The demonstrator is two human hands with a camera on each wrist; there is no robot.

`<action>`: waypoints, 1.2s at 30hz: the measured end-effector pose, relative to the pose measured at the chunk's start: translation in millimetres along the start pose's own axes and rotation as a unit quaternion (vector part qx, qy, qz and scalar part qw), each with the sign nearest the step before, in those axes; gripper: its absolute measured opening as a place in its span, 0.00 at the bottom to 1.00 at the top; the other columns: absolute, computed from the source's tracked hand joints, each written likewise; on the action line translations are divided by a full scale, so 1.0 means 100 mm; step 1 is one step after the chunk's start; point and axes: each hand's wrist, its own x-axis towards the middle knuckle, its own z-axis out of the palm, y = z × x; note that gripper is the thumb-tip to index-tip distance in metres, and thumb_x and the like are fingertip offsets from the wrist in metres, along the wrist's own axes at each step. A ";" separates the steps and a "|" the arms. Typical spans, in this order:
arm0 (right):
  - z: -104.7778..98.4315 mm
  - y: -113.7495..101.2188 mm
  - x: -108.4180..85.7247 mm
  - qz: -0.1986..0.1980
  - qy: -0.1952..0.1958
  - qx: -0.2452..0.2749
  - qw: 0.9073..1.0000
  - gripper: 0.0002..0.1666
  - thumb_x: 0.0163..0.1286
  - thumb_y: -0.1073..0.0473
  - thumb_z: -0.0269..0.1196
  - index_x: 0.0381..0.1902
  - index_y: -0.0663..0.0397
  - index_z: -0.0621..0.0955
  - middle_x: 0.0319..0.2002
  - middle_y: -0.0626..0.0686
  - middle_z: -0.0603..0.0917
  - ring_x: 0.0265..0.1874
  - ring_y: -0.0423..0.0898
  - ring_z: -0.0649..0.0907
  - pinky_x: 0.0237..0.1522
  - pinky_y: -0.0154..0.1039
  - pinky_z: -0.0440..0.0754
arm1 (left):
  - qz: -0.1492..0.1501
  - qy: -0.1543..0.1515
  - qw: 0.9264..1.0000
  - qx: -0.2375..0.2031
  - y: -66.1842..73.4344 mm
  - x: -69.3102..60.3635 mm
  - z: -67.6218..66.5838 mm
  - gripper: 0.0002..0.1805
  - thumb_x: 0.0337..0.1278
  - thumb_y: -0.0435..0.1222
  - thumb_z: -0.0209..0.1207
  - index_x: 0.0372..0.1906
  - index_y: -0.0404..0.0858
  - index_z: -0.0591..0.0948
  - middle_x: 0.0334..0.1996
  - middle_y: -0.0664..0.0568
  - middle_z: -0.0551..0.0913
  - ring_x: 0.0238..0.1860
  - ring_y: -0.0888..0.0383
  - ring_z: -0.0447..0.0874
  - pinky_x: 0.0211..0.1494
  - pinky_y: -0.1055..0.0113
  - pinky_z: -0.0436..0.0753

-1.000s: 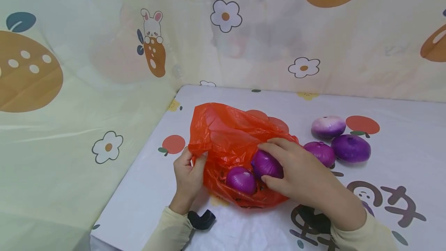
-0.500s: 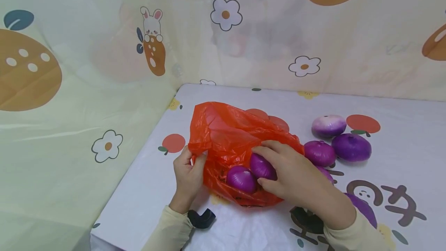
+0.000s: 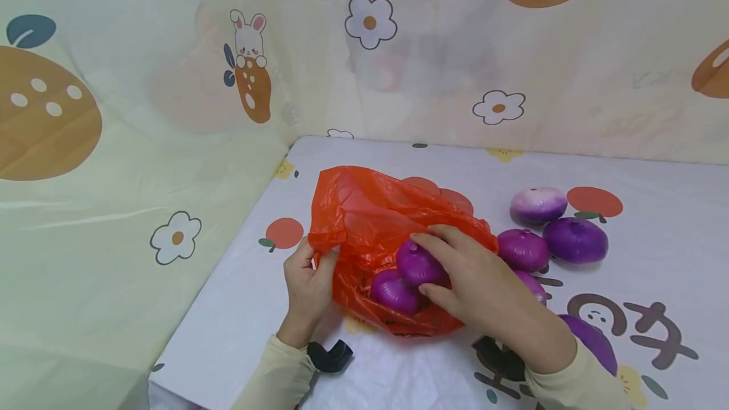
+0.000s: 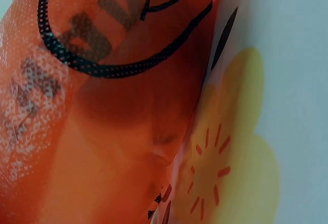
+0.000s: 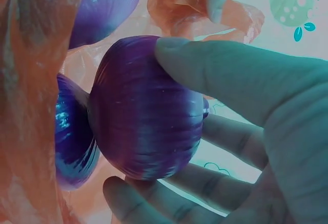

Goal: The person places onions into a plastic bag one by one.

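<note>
Pinching the red bag (image 3: 367,204) with your left hand (image 3: 310,283), right hand (image 3: 475,277) gripping an onion (image 3: 420,263), you've got another onion (image 3: 393,293) in and loose onions (image 3: 523,250) out past your right.

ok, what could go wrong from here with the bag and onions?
- The onion in the right hand could roll off the onion lying in the bag if let go.
- The left hand holds just one edge of the thin red bag, so its mouth might sag.
- The purple item beside the right sleeve could get bumped.
</note>
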 end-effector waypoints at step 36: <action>-0.02 -0.01 -0.02 -0.002 0.040 -0.046 0.998 0.31 0.60 0.53 0.78 0.61 0.50 0.83 0.54 0.55 0.87 0.53 0.55 0.86 0.53 0.59 0.87 | 0.010 -0.002 1.000 0.010 0.01 0.00 -0.01 0.13 0.68 0.25 0.60 0.52 0.32 0.87 0.46 0.43 0.89 0.48 0.54 0.84 0.57 0.67 0.85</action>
